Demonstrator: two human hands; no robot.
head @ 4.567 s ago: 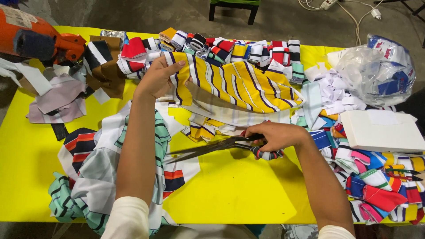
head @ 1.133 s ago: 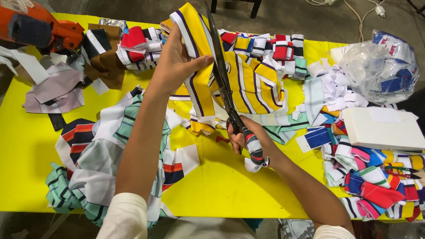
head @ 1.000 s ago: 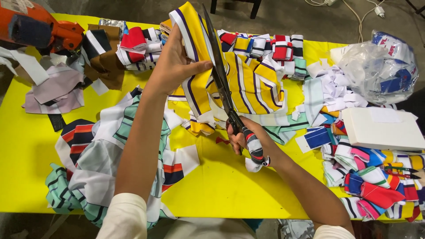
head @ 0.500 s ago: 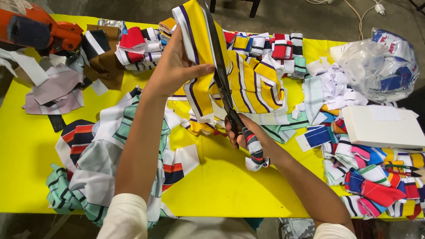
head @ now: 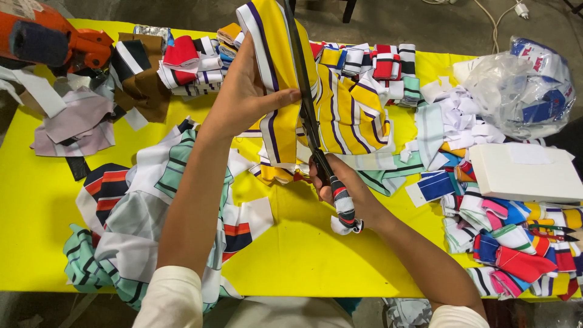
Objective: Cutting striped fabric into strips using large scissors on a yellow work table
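Above a yellow worktop (head: 291, 261), the left hand (head: 243, 97) lifts a yellow striped cloth (head: 273, 67), fingers pinching its edge, while the right hand (head: 340, 185), fingers gripping long scissors (head: 306, 103), is midway through cutting it, strips already piled around.

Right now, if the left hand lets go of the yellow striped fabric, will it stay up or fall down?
Probably it falls: the yellow striped fabric looks thin and floppy, hanging from the left hand and folding onto the table. It seems light, since few fingers lift it. The scissors in the right hand would hardly support it.
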